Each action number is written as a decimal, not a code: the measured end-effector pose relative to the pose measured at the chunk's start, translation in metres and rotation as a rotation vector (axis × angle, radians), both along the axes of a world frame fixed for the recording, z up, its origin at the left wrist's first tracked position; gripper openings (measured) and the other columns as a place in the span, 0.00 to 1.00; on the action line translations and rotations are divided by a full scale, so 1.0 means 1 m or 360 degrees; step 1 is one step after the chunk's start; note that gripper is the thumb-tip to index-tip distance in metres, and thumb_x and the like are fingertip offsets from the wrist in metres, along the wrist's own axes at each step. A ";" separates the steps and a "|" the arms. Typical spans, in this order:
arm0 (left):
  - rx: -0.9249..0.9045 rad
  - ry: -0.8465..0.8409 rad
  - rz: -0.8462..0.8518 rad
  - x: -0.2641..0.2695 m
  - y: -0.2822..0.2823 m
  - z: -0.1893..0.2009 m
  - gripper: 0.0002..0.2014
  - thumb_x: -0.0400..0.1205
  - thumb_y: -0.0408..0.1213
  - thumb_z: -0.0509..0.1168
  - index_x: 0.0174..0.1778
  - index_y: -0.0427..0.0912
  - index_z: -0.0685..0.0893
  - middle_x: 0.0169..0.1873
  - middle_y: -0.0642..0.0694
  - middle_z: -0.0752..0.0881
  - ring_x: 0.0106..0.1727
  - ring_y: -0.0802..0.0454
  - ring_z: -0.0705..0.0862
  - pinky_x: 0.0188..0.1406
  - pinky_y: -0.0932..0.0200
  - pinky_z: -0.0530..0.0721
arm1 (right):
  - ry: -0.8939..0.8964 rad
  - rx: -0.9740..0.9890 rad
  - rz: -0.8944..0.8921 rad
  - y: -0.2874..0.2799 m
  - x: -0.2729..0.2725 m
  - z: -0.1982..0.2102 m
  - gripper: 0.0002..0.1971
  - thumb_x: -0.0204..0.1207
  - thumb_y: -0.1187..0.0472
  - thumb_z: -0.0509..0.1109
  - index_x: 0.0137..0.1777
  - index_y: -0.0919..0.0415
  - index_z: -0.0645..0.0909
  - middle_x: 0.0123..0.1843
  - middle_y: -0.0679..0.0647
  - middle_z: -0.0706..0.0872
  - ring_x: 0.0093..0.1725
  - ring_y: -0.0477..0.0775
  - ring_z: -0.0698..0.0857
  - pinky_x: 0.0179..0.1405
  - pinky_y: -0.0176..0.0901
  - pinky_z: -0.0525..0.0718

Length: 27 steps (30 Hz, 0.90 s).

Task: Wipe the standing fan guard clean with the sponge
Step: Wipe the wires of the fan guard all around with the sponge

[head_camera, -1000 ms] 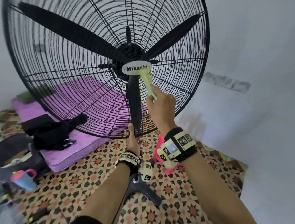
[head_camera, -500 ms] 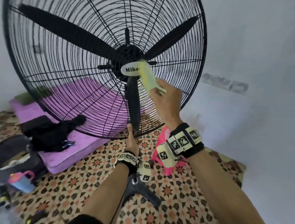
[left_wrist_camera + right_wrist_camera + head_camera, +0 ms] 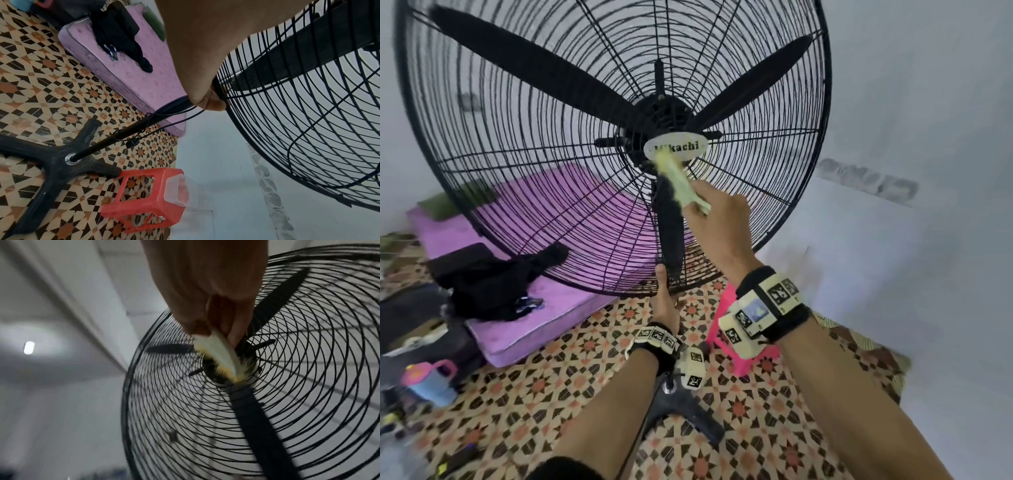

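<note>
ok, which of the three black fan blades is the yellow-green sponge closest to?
The downward-pointing black blade: the yellow-green sponge in the right hand overlaps its top, below the hub. The other two blades angle upward, away from it.

Matt black wire guard (image 3: 524,178), glossy red plastic stool (image 3: 141,199), purple cloth mattress (image 3: 524,329)

**Both arms raised forward, both hands gripping**

The right hand (image 3: 717,219) is held up high with the arm extended, fingers (image 3: 236,331) pinched round the sponge (image 3: 679,181). The left hand (image 3: 664,298) is held lower, thumb pointing up, fingers curled round the fan guard (image 3: 221,95) rim. Banded trackers are worn on both wrists.
</note>
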<state>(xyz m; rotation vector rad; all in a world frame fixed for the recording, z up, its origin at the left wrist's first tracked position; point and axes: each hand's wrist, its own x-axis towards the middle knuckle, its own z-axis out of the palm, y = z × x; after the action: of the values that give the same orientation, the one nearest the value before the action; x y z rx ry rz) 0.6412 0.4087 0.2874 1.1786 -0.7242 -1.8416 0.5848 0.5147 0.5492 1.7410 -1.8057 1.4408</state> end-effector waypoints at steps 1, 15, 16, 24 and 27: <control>0.0004 -0.0005 0.0016 0.000 -0.001 0.000 0.66 0.54 0.92 0.63 0.85 0.54 0.71 0.76 0.47 0.82 0.73 0.43 0.82 0.80 0.35 0.74 | -0.0052 -0.0006 0.0056 0.001 -0.001 0.000 0.19 0.81 0.66 0.71 0.71 0.64 0.85 0.44 0.58 0.94 0.22 0.49 0.83 0.15 0.35 0.79; -0.0095 -0.0127 -0.0009 0.008 0.017 0.018 0.61 0.59 0.92 0.59 0.81 0.52 0.73 0.66 0.46 0.87 0.65 0.41 0.86 0.76 0.38 0.79 | 0.0218 0.0112 -0.0204 0.002 -0.022 -0.003 0.21 0.84 0.62 0.69 0.76 0.62 0.81 0.31 0.53 0.86 0.21 0.46 0.76 0.18 0.34 0.74; -0.0086 -0.0124 0.0010 0.008 0.018 0.020 0.61 0.58 0.93 0.59 0.79 0.50 0.75 0.64 0.46 0.87 0.64 0.40 0.87 0.74 0.38 0.81 | 0.0306 0.0235 -0.0303 0.005 -0.021 -0.006 0.21 0.84 0.61 0.68 0.77 0.62 0.80 0.30 0.52 0.83 0.21 0.47 0.74 0.20 0.34 0.71; -0.0180 -0.0044 0.0018 0.010 0.025 0.032 0.62 0.56 0.92 0.60 0.74 0.47 0.83 0.60 0.44 0.91 0.55 0.47 0.88 0.58 0.47 0.84 | 0.0392 0.0231 -0.0206 0.012 -0.014 -0.008 0.24 0.82 0.66 0.69 0.78 0.66 0.77 0.38 0.62 0.90 0.24 0.48 0.76 0.21 0.33 0.75; -0.0145 -0.0028 0.0016 0.012 0.025 0.038 0.62 0.55 0.92 0.61 0.72 0.44 0.83 0.53 0.51 0.89 0.52 0.49 0.85 0.49 0.50 0.80 | 0.0400 0.0590 -0.0445 0.021 -0.019 -0.019 0.23 0.87 0.61 0.64 0.82 0.64 0.73 0.45 0.63 0.89 0.33 0.53 0.81 0.34 0.44 0.87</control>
<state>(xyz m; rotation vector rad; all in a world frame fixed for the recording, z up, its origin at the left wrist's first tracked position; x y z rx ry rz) 0.6528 0.4337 0.3253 1.1385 -0.8020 -1.7729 0.5654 0.5356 0.5298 1.6473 -2.1641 0.7802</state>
